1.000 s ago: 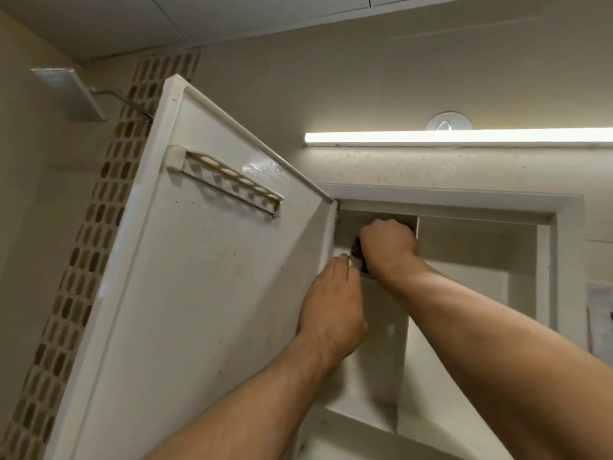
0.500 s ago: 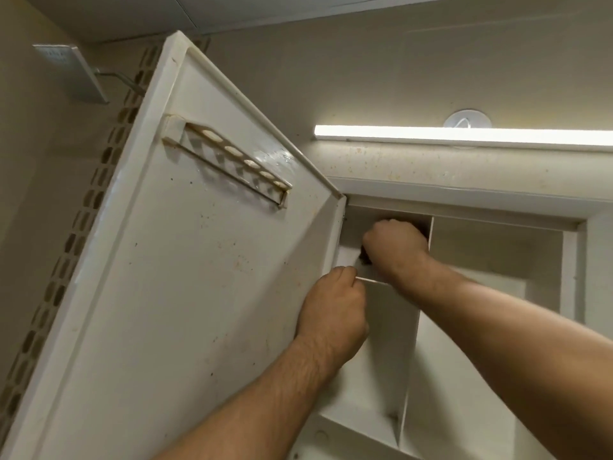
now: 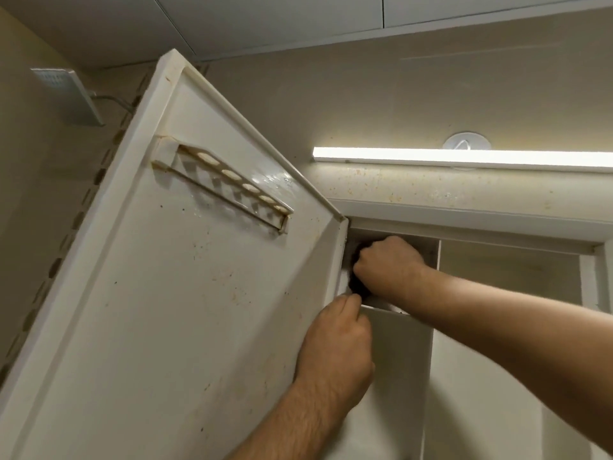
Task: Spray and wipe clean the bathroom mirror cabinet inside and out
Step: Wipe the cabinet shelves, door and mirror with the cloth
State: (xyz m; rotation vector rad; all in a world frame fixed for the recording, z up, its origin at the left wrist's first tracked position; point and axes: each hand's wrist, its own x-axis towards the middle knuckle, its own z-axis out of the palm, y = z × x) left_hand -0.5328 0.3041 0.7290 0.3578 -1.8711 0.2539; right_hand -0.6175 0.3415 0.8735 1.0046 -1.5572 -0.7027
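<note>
You are standing in a home bathroom: a square shower head (image 3: 66, 94) hangs at your upper left beside a strip of mosaic tile (image 3: 56, 270), and a light bar (image 3: 464, 159) glows above the white wall cabinet (image 3: 464, 215), whose open door (image 3: 166, 327) carries a slotted rack (image 3: 229, 187).

Two hands show, both bare: the left hand (image 3: 335, 346) at lower centre and the right hand (image 3: 384, 267) just above it. One dark wad (image 3: 356, 284) sits in the right hand's grip. There is one cabinet (image 3: 464, 227), with one open door (image 3: 166, 293) filling the left half of the frame. That door carries one slotted rack (image 3: 225, 187), in which five oval holes can be counted. One upright divider (image 3: 429, 360) parts the cabinet's inside into two sections. At the upper right glows one light strip (image 3: 464, 158), with one round white fitting (image 3: 467, 142) over it. One square shower head (image 3: 68, 94) hangs at the upper left, near one band of mosaic tiles (image 3: 55, 270).
</note>
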